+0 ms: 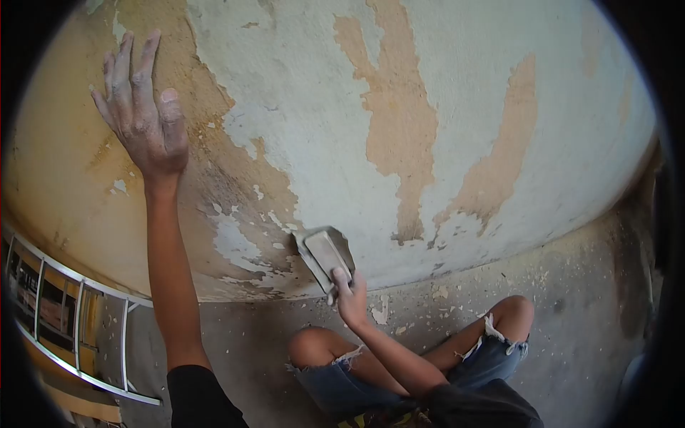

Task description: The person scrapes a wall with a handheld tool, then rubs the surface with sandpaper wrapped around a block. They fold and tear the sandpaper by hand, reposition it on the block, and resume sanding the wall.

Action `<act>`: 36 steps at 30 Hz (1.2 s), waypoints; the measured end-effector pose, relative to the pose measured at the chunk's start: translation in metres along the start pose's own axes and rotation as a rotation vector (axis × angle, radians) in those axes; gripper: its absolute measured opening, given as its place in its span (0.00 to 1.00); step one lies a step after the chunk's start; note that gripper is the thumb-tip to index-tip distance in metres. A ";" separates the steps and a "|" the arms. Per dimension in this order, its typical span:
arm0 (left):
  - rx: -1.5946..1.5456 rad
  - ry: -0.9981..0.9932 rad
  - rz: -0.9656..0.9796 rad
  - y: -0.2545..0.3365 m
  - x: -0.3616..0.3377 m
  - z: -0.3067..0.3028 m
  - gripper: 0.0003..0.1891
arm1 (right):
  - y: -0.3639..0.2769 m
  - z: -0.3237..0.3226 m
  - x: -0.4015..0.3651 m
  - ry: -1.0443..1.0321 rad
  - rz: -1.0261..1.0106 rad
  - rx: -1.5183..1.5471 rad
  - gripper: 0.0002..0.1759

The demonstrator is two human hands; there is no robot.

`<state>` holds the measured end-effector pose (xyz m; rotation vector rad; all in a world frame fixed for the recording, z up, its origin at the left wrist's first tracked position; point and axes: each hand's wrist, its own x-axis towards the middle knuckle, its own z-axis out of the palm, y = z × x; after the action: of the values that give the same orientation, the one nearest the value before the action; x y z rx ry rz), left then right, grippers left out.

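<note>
My left hand (143, 118) lies against the wall at the upper left, fingers spread and coated in pale dust. Below the middle of the view, my right hand (350, 299) is closed on the lower end of a pale rectangular sanding block (325, 253). The block is tilted and held at the low part of the wall (285, 85), beside a ragged edge of peeling paint. Its working face is hidden from me. Tan and brown bare patches (403, 135) show where the light paint is gone.
An aluminium ladder (78, 324) lies at the lower left. Paint flakes (382, 308) are scattered over the grey concrete floor (571, 314) along the foot of the wall. My bent knees (512, 317), in torn denim, are close to the wall.
</note>
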<state>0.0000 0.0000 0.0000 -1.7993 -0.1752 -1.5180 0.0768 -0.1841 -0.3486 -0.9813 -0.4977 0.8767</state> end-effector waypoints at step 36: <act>0.038 0.119 0.202 -0.002 0.005 0.008 0.25 | 0.071 -0.048 -0.023 0.179 0.141 -0.141 0.20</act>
<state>0.0065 0.0050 0.0052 -1.6379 0.0352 -1.4619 0.0690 -0.2085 -0.4334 -1.2237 -0.3442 0.8784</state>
